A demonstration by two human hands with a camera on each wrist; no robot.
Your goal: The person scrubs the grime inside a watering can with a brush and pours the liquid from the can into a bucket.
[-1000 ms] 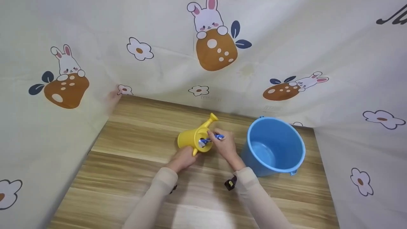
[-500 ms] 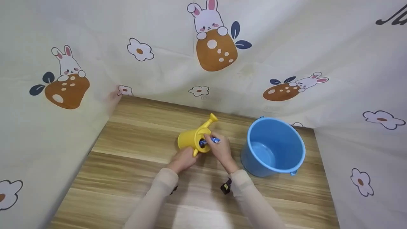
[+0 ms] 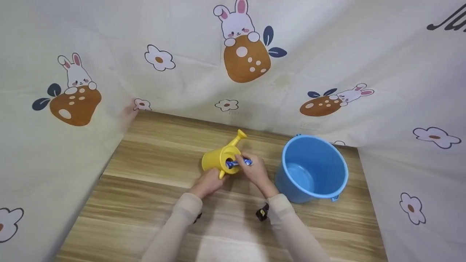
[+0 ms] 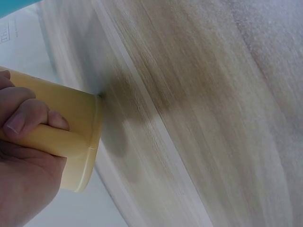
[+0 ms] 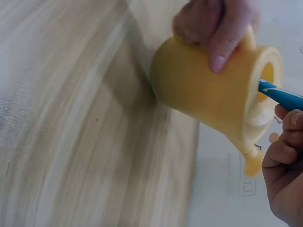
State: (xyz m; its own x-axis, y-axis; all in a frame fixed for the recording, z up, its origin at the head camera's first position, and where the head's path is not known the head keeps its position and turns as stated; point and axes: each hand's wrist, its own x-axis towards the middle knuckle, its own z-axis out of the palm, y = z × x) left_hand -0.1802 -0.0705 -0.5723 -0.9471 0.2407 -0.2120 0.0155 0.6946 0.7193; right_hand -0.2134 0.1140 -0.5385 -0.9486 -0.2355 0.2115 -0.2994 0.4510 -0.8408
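Note:
A yellow watering can (image 3: pixel 214 159) is tilted in the head view, its round mouth facing right and its spout pointing up and away. My left hand (image 3: pixel 209 181) grips its handle; in the left wrist view the fingers (image 4: pixel 28 113) curl round that handle. My right hand (image 3: pixel 255 169) pinches a blue-and-white brush (image 3: pixel 238 162) whose far end is inside the can's mouth. The right wrist view shows the brush handle (image 5: pixel 280 96) entering the opening, its head hidden inside.
Close to the right of my right hand stands a large blue bucket (image 3: pixel 291 182) on the wood-patterned surface (image 3: pixel 145 160). Pale cloth (image 3: pixel 182 83) printed with rabbits and flowers rises behind and at both sides.
My right hand has moved left and slightly down, pushing the brush deeper into the can's mouth, then shifted back a little. The left hand and watering can stay nearly still.

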